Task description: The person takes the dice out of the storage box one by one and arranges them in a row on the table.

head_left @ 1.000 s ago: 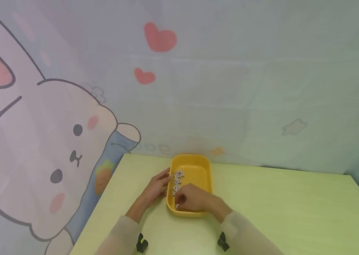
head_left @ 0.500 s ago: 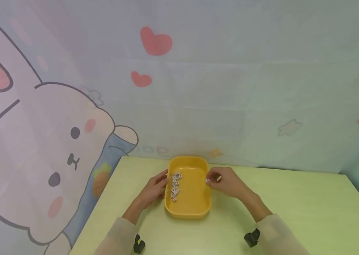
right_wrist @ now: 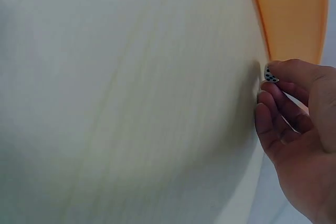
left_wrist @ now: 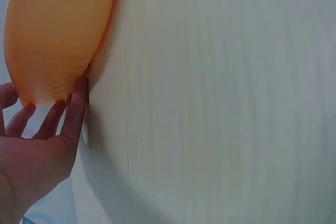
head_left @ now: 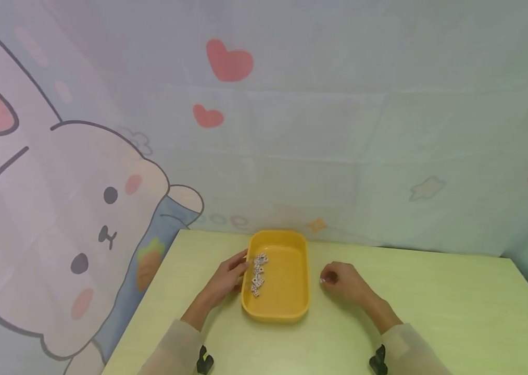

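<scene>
A yellow plastic tray (head_left: 285,284) stands on the table, with several small white dice (head_left: 258,278) clustered along the left part of its floor. My left hand (head_left: 222,281) is at the tray's left side; in the left wrist view its fingers (left_wrist: 76,106) touch the outer wall with the tips spread. Just right of the tray, my right hand (head_left: 347,285) pinches one white die (right_wrist: 271,75) between thumb and index finger, close over the table. Black dots show on the die's face in the right wrist view, while the other fingers are loosely bent below it.
The pale green-yellow table (head_left: 442,307) extends far to the right of the tray. Behind it hangs a printed cloth (head_left: 311,130) with a rabbit and hearts, meeting the table's back edge. A black strap-like piece sits by each sleeve.
My right hand has lifted one die out of the tray, passed over the right rim and come down beside the tray. My left hand has stayed at the tray's left side.
</scene>
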The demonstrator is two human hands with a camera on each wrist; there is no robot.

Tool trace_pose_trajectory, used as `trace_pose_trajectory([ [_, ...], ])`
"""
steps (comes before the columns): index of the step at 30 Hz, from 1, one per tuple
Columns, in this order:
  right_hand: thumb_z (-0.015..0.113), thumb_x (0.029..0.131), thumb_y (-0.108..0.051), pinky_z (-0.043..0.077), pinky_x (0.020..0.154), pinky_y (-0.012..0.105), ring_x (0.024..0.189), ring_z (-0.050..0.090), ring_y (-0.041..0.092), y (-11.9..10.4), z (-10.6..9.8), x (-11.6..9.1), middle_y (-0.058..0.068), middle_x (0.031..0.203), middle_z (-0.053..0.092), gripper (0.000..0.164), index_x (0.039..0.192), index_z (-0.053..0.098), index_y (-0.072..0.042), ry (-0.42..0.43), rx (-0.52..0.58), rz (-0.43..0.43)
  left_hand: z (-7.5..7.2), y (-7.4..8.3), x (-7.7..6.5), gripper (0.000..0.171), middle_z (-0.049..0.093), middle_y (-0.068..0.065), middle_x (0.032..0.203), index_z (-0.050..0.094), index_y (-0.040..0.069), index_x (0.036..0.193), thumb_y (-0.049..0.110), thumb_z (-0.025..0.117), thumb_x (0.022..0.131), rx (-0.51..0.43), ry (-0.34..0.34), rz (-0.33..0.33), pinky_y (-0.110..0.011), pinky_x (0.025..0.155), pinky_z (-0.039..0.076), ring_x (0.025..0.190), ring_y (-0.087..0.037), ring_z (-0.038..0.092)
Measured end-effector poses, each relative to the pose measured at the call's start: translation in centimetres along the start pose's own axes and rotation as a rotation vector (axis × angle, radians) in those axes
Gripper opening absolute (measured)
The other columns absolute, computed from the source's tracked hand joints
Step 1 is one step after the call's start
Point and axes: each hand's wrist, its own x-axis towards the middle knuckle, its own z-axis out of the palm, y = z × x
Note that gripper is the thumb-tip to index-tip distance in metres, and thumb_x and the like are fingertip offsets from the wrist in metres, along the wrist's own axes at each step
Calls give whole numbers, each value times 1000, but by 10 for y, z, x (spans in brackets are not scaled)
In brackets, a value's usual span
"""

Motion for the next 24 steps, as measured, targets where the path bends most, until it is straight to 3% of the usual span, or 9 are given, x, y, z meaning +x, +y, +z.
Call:
trace_pose_trajectory([
  [12,80,90,-5,51,74,30,81,55,13,1,3,-3,1,90,61,11,97,71,-6,-5,0,32,-1,1,3,53,49,-18,159,40,16,165,23,51,113,-8,-8,25,-39,85,62,135,-36,57],
  [16,81,91,-9,54,77,32,88,58,16,-6,-3,-1,3,97,64,19,105,71,-3,43,48,59,-1,1,6,53,51,-17,157,43,16,164,26,53,113,-10,7,32,-36,80,61,132,-35,58],
  [20,82,93,-8,58,79,29,92,61,21,-27,-3,7,9,103,67,24,111,69,-1,110,168,29,0,-3,6,53,51,-17,157,44,17,163,25,55,112,-34,12,5,-35,81,61,132,-34,58],
  [24,83,92,-8,60,80,29,94,65,28,-67,10,23,15,106,70,25,111,70,-1,102,261,-3,0,-7,3,54,50,-17,158,44,17,164,25,55,111,-52,9,-21,-36,83,61,132,-33,58],
])
